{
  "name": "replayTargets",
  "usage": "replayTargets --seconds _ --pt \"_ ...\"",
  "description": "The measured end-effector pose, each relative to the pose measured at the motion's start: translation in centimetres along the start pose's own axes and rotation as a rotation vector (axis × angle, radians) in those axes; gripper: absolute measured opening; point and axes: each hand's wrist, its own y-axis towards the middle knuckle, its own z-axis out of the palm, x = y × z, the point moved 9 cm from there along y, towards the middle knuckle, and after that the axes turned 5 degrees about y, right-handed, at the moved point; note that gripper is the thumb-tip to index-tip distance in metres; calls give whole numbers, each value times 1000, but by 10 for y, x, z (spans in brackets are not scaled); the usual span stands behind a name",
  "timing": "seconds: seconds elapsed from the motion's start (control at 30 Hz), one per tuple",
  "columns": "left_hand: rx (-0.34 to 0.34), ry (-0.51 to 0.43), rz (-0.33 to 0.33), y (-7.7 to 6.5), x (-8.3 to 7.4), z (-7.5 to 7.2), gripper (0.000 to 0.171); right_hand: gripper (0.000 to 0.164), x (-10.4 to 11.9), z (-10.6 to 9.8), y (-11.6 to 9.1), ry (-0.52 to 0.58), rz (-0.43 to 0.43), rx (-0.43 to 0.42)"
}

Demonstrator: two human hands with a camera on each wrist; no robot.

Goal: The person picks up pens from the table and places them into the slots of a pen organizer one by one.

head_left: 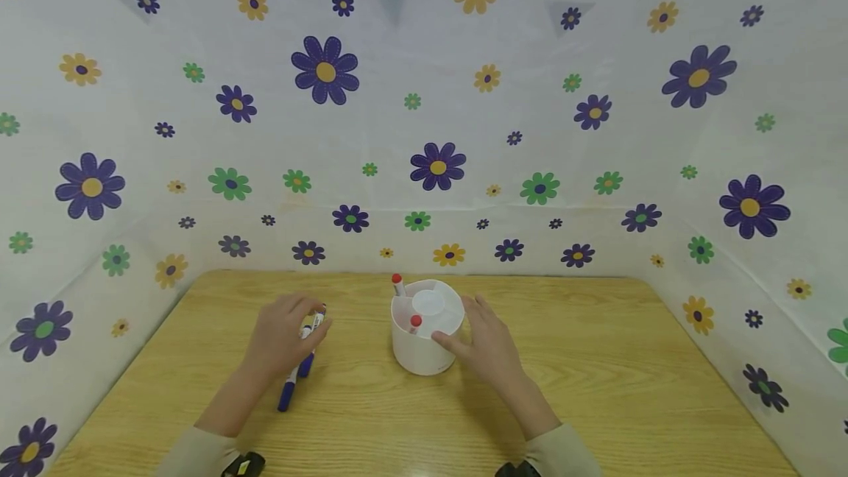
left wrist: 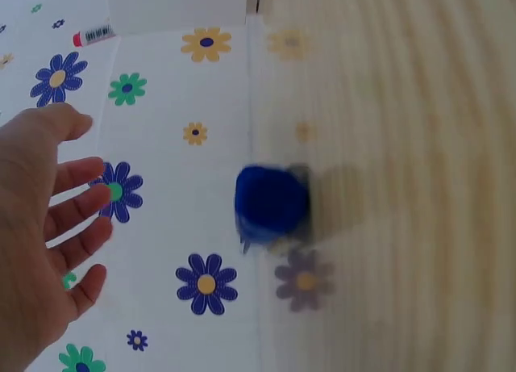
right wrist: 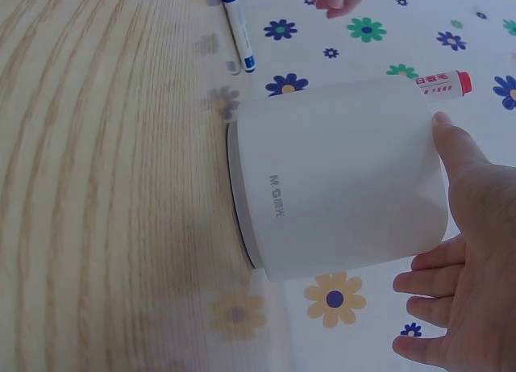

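My left hand (head_left: 281, 333) hovers over two blue-capped whiteboard markers (head_left: 287, 394) lying on the table. Its fingers (left wrist: 85, 202) are relaxed and bent, with nothing between them in the left wrist view, where a blue cap (left wrist: 270, 202) shows beyond the palm. At the white round pen holder (head_left: 424, 355), my right hand (head_left: 490, 344) spreads round the near right side. The thumb touches its rim in the right wrist view, and the loosely extended fingers (right wrist: 427, 283) lie along the other side. Two red-ended markers (head_left: 415, 322) stand upright inside the holder.
The wood-grain table (head_left: 596, 374) runs back to a white flower-print cloth (head_left: 424, 124), which also rises at both sides. A round white section (head_left: 429, 302) sits in the top of the holder. Dark wrist straps (head_left: 244, 464) show at the sleeve ends.
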Motion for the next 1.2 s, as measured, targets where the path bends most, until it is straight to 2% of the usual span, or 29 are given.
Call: replayTargets --seconds 0.1,0.27,0.4,0.57,0.77,0.93,1.2 --pt "123 65 -61 -6 9 4 27 85 0 0 0 -4 6 4" --pt "388 138 -196 -16 25 12 30 86 -1 1 0 -9 9 8" --pt "520 158 -226 -22 32 21 31 86 -1 1 0 -6 6 5" --pt "615 200 -220 -26 41 32 32 86 -1 1 0 -4 5 8" --pt "706 250 -195 -28 46 43 24 87 -2 2 1 -15 15 14" --pt "745 271 -181 -30 49 50 25 86 -2 2 2 -15 26 21" --pt "808 244 -189 -30 49 55 30 85 0 0 3 -6 23 23"
